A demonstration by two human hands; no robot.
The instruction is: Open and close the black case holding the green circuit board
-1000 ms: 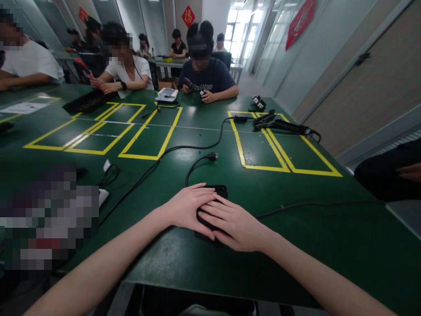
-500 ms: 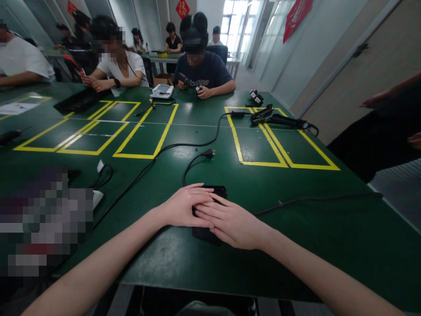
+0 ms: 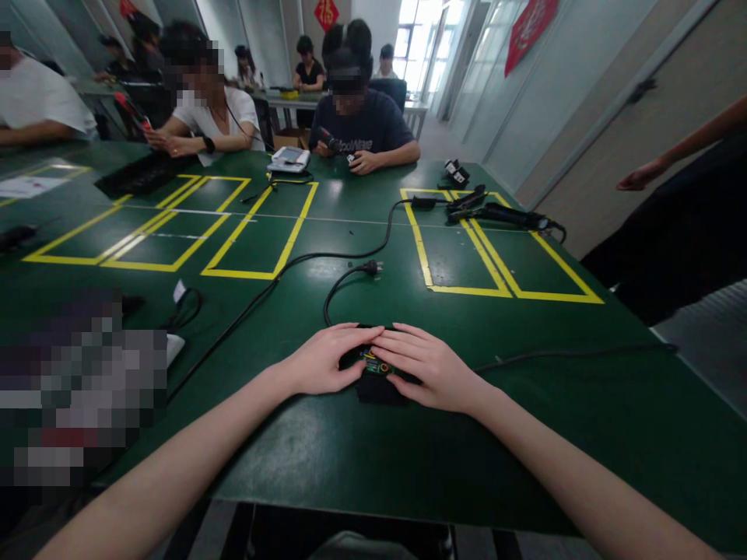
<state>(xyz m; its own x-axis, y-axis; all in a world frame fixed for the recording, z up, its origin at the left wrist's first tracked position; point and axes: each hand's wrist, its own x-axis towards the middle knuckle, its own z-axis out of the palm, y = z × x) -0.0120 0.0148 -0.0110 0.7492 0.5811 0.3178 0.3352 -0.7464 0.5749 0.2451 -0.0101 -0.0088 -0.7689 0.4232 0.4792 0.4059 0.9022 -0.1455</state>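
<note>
A black case (image 3: 382, 390) lies on the green table below my hands, with a green circuit board (image 3: 377, 363) showing between them. My left hand (image 3: 330, 359) is curved round the case's left side, thumb apart from the fingers. From the right, my right hand (image 3: 435, 365) reaches over the case, its fingers over the top and its thumb at the board's right edge. The fingertips of both hands meet above the board. A short black cord with a plug (image 3: 372, 267) comes out from behind the case.
Yellow tape frames mark the green table (image 3: 303, 459). A long black cable (image 3: 315, 256) crosses it to black tools (image 3: 496, 212) at the back right. A blurred pile (image 3: 87, 389) lies at the left. Several people sit opposite; a person's hand (image 3: 639, 177) is at the right.
The circuit board has come into view between my hands. My right hand has moved slightly up and right, and the hands overlap less. The hand of the person at the right has moved further into view.
</note>
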